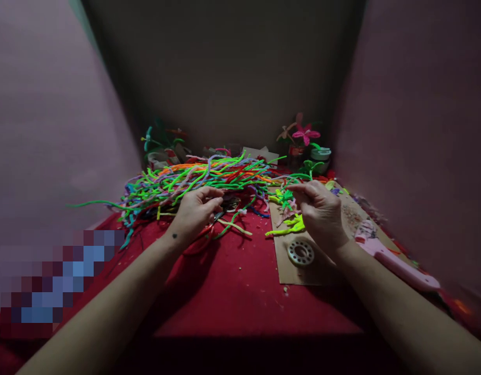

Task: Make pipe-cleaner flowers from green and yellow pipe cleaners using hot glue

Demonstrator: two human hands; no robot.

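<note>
My left hand (197, 211) is raised just in front of a big heap of coloured pipe cleaners (201, 177), its thumb and fingers pinched. Below it lie what look like red-handled scissors (199, 245), partly hidden by the hand. Over a piece of cardboard (303, 276), my right hand (318, 213) is closed, with index finger and thumb together. Whatever either pinch holds, if anything, is too small to make out. Beside the right fingers are a green pipe-cleaner shape (286, 199) and a bent yellow one (293, 226).
A round disc with holes (300, 253) lies on the cardboard. To the right rests a pink glue gun (404, 268). Pipe-cleaner flowers (306, 133) stand at the back near a lidded jar (320, 154). Red cloth (240, 297) covers the table, with pale walls on both sides.
</note>
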